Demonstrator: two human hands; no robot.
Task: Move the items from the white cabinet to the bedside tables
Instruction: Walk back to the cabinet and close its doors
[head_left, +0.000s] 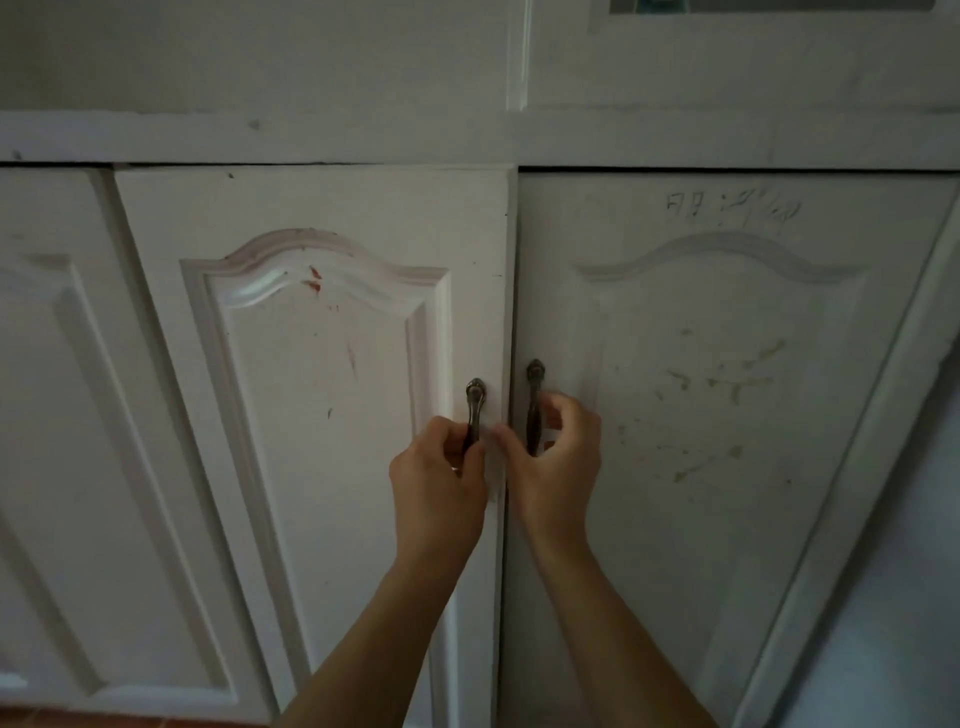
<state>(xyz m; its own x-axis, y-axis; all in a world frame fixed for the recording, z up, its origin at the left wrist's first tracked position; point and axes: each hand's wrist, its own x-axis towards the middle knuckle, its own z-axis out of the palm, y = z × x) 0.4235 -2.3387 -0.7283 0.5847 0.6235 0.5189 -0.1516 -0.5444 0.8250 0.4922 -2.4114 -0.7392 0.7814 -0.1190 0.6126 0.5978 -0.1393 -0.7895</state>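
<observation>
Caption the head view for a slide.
Left hand grips the left handle, right hand grips the right handle, on the white cabinet.

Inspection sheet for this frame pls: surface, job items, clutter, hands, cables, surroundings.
Surface: white cabinet front, scuffed paint.
Job's things: left door and right door look shut or barely ajar; items inside hidden.
Clutter: red marks on left door; yellowish smears and a faint scribble on right door.
Hands: left hand grips left handle; right hand curls round right handle.
Cables: nothing seen.
Surroundings: reddish floor strip at lower left.
</observation>
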